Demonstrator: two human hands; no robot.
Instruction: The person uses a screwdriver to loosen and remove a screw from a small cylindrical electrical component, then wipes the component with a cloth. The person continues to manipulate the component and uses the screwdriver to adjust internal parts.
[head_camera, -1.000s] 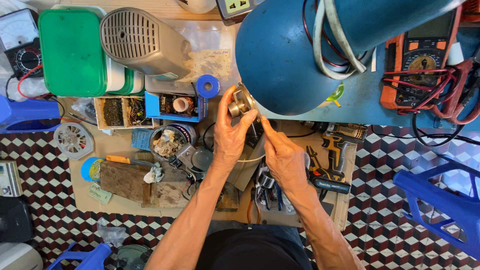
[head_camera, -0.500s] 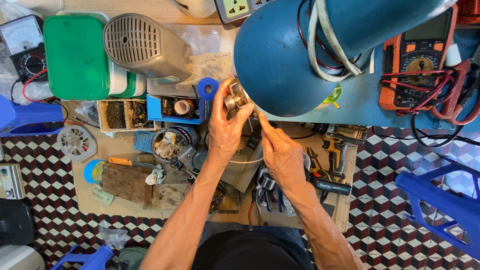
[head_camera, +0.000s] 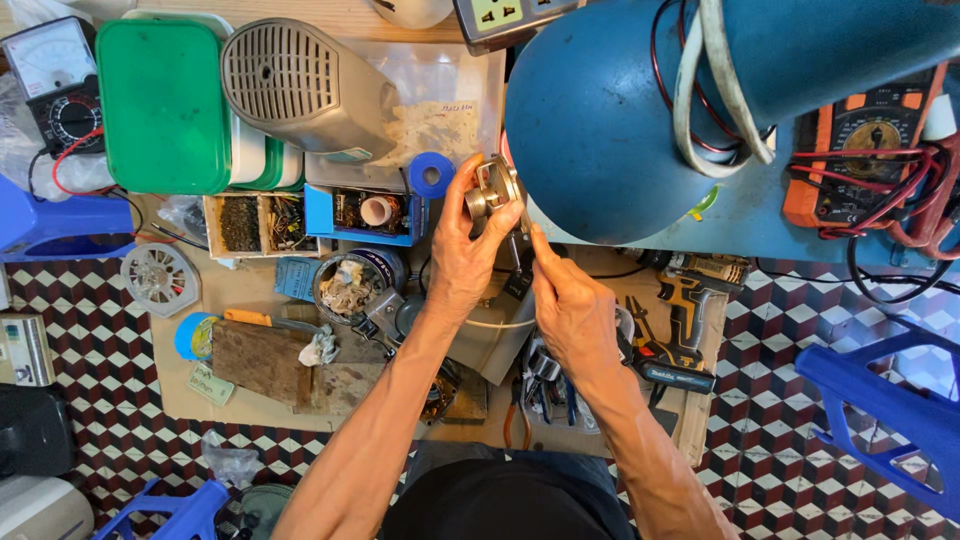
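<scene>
My left hand (head_camera: 462, 255) holds up a small round metal part (head_camera: 490, 193), like a small motor housing, right under the rim of a big blue lamp shade (head_camera: 610, 120). My right hand (head_camera: 572, 312) sits just below and to the right of it, with a thin tool (head_camera: 522, 222) in its fingers whose tip touches the metal part. Both forearms reach up from the bottom of the view over a cluttered wooden board (head_camera: 250, 400).
Left of my hands are a blue roll of tape (head_camera: 432, 174), a blue box of parts (head_camera: 355, 212), a tin of scraps (head_camera: 350, 285), a grey grille housing (head_camera: 300, 85) and a green lidded box (head_camera: 162, 105). A cordless drill (head_camera: 690, 300) and an orange multimeter (head_camera: 865, 140) lie at the right.
Both hands and the metal part have risen slightly toward the lamp shade; the grips look the same.
</scene>
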